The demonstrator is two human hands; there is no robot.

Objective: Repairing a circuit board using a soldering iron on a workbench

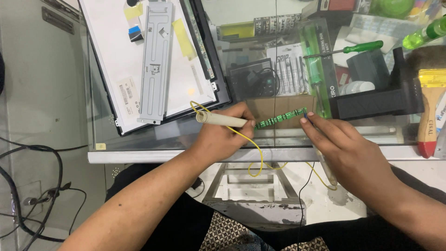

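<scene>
Left hand (222, 135): fingers curled shut around a cream-coloured probe handle (221, 119), held level above the front edge of the glass worktop (116, 148), tip pointing to the strip's left end. A yellow wire (253, 146) loops from the handle's rear, passes over the hand and hangs below the front edge.

Right hand (346, 148): fingers extended and pinched on a thin tool, too small to tell apart, tip touching the right end of the strip. A second yellowish probe body (326, 167) lies under the palm.

Green circuit strip (281, 118): narrow, slightly tilted, between the two hands near the front edge at the middle, over a brown cardboard piece (283, 108).

Display panel (153, 56): lies back-up at the left rear, with a grey metal bracket (155, 65) and yellow tape (183, 37).

Green-handled screwdriver (348, 49): right rear. Paintbrush (429, 107): yellow ferrule, red-tipped wooden handle, right edge. Black cables (32, 186): floor, left of the worktop.
</scene>
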